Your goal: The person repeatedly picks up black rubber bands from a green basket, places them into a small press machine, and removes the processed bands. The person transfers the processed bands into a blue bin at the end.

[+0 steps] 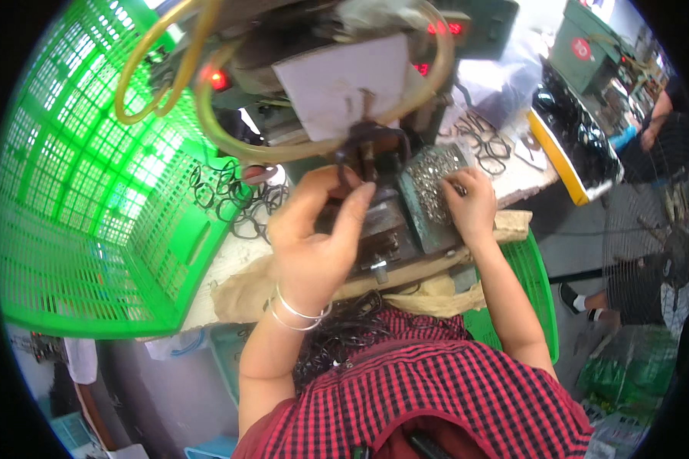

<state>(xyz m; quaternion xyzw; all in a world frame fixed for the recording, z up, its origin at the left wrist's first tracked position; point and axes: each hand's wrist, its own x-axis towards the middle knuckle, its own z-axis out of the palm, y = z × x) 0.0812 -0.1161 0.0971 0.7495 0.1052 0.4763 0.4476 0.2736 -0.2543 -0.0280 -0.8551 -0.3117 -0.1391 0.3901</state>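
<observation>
My left hand (321, 229) pinches a dark loop (344, 166), which looks like a flexible band, at the front of a bench machine (379, 224). The band rises towards the machine's upright rod (368, 158); whether it is hooked there I cannot tell. To the right, my right hand (472, 203) is at the edge of a green metal tray (416, 221) heaped with small shiny metal parts (433, 178). A small dark metallic piece (460, 189) shows between its curled fingers. A white sheet (350, 86) hangs on the machine behind my hands.
A large green plastic basket (189, 275) lies tipped at left, with black loops (247, 201) spilling beside it. More loops (482, 140) lie right of the tray. Yellowish hoses (264, 150) curve above. A yellow-edged bag (562, 166), a wire-guarded fan (637, 229) and other people (660, 120) are at right.
</observation>
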